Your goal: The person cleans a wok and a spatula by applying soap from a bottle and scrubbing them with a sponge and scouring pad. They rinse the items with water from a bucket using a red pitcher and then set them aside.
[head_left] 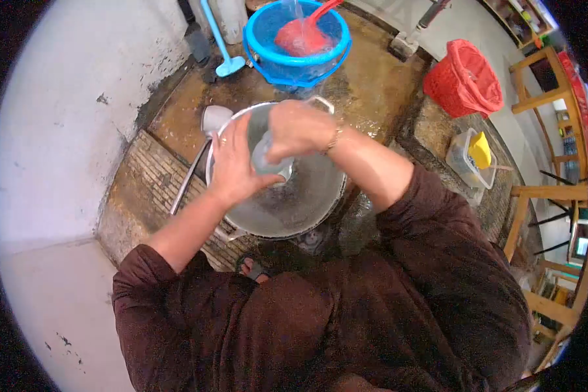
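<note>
Both my hands are over a wide metal pot (287, 212) standing on the wet floor in front of me. My left hand (232, 163) wraps around the side of a pale, see-through container (260, 155), its thumb near the bottom. Curled fingers of my right hand (297, 130) press at the container's upper right side. Whatever lies inside those fingers is hidden, and the area is slightly blurred. A bracelet circles my right wrist.
Water runs into a blue bucket (251, 49) holding a red dipper (304, 38). A white dipper (215, 121) with a long metal handle lies left of the pot. Rightward stand a red lined bin (460, 81), a clear box (460, 157) with a yellow object, and wooden stools (552, 191).
</note>
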### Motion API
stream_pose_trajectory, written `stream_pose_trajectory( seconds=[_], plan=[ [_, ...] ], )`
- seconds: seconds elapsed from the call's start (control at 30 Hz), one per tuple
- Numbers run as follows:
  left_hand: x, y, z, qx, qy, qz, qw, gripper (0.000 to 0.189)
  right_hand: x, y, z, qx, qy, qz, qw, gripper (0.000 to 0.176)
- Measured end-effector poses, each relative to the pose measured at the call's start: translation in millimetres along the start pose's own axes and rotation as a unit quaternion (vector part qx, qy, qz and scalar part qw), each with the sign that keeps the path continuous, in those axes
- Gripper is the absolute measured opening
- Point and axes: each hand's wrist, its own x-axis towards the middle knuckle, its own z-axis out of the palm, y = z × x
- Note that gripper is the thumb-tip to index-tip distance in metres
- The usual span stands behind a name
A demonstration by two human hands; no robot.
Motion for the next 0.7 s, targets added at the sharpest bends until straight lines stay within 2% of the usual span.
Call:
stream_pose_trajectory(
  seconds=[0.03, 0.07, 0.13, 0.2, 0.27, 0.3, 0.33, 0.4, 0.5, 0.53, 0.57, 0.67, 0.7],
  plan=[
    [-1, 1, 9, -0.034, -0.024, -0.008, 0.999, 0.117, -3, -14, -8, 0.030, -0.017, -0.022, 0.999, 0.042],
    [-2, 2, 13, -0.077, -0.004, -0.016, 0.997, 0.111, -6, -24, -16, 0.060, -0.034, -0.043, 0.997, 0.043],
    [-4, 4, 21, -0.164, 0.038, -0.028, 0.985, 0.098, -10, -35, -32, 0.059, -0.024, -0.011, 0.998, 0.044],
    [-5, 2, 24, -0.174, 0.097, -0.044, 0.979, 0.087, -11, -34, -37, 0.071, -0.024, 0.011, 0.997, 0.045],
    [-2, 3, 19, -0.196, 0.091, -0.012, 0.976, 0.071, -7, -29, -36, 0.093, -0.038, 0.020, 0.995, 0.047],
    [0, 5, 11, -0.256, 0.060, -0.037, 0.964, 0.067, 4, -15, -18, 0.083, 0.057, -0.002, 0.995, 0.053],
    [2, 8, 4, -0.314, 0.029, -0.061, 0.947, 0.063, 2, -8, -13, 0.137, 0.090, -0.058, 0.985, 0.053],
    [4, 14, -4, -0.336, -0.020, -0.046, 0.941, 0.061, -6, 6, -10, 0.239, 0.154, -0.169, 0.944, 0.055],
    [11, 30, -17, -0.390, -0.096, -0.038, 0.915, 0.062, -23, 19, -12, 0.308, 0.113, -0.160, 0.931, 0.054],
    [13, 36, -18, -0.412, -0.121, -0.038, 0.902, 0.062, -29, 21, -13, 0.293, 0.129, -0.141, 0.937, 0.053],
    [15, 42, -16, -0.422, -0.090, 0.002, 0.902, 0.068, -36, 21, -16, 0.276, 0.145, -0.123, 0.942, 0.051],
    [16, 47, 0, -0.449, -0.155, -0.008, 0.880, 0.064, -58, 25, -28, 0.196, 0.196, -0.121, 0.953, 0.046],
    [18, 54, 0, -0.425, -0.173, -0.026, 0.888, 0.054, -66, 26, -32, 0.163, 0.212, -0.129, 0.955, 0.044]
  ],
)
